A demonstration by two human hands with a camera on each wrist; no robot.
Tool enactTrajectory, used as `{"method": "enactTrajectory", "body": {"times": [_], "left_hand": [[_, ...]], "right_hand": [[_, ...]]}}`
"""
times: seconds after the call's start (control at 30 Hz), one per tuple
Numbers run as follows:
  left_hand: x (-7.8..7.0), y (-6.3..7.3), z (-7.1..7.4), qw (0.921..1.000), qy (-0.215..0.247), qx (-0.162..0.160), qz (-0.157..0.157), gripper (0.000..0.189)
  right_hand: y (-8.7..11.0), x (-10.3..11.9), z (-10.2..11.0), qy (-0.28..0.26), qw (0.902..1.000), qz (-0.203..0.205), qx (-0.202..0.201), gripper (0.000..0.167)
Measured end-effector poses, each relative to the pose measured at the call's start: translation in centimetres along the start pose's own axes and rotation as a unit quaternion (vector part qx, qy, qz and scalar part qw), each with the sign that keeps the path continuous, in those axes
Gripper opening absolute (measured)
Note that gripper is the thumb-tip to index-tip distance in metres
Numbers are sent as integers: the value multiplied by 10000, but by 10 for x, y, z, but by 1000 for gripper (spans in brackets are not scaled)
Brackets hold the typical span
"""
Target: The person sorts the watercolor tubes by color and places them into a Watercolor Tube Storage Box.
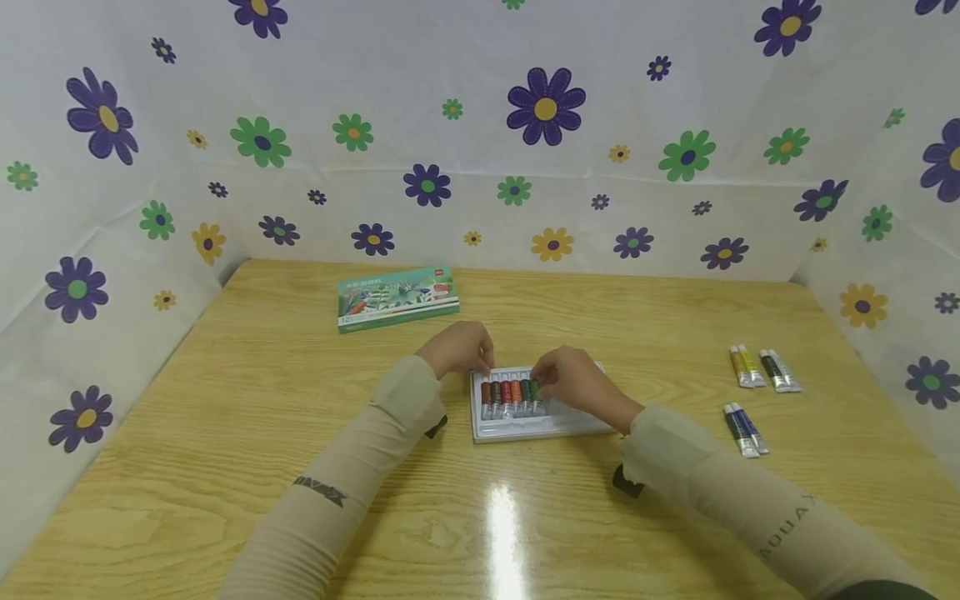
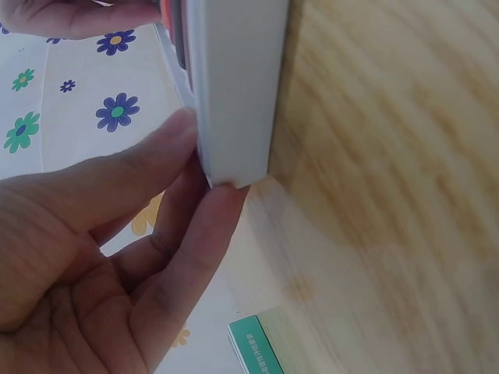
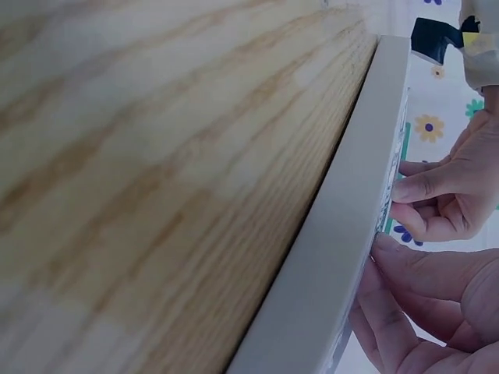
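Observation:
A white plastic tray (image 1: 517, 430) lies flat on the table, with several small paint tubes (image 1: 506, 398) in brown, red, orange and green side by side in its left part. My left hand (image 1: 459, 346) is at the tray's far left corner; in the left wrist view its thumb and fingers pinch the white rim (image 2: 242, 93). Over the tray's middle, my right hand (image 1: 581, 383) pinches a green paint tube (image 1: 536, 398) at the end of the row. That hand hides much of the tray's right part. From the right wrist, the fingertips (image 3: 386, 243) show beyond the tray wall; the tube is hidden there.
A green paint box (image 1: 397, 300) with a picture on it lies at the back left. On the right are loose tubes in pairs: orange and yellow (image 1: 747, 367), black and white (image 1: 780, 372), and dark ones (image 1: 746, 430). A flowered cloth (image 1: 480, 150) surrounds the wooden table.

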State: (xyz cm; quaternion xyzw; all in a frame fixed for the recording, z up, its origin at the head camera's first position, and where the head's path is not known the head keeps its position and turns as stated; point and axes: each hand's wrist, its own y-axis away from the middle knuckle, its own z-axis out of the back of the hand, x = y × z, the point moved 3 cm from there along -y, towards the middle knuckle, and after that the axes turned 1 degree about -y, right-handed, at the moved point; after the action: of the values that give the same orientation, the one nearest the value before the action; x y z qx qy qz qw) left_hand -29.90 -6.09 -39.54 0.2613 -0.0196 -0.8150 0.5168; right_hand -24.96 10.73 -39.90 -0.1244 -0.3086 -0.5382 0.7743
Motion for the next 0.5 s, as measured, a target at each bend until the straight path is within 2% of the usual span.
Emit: {"method": "enactTrajectory", "body": {"times": [0.5], "left_hand": [[2,-2,-2,10000,13,33,62,5]], "right_hand": [[4,1,1,-56,9997,16,234,32]]}}
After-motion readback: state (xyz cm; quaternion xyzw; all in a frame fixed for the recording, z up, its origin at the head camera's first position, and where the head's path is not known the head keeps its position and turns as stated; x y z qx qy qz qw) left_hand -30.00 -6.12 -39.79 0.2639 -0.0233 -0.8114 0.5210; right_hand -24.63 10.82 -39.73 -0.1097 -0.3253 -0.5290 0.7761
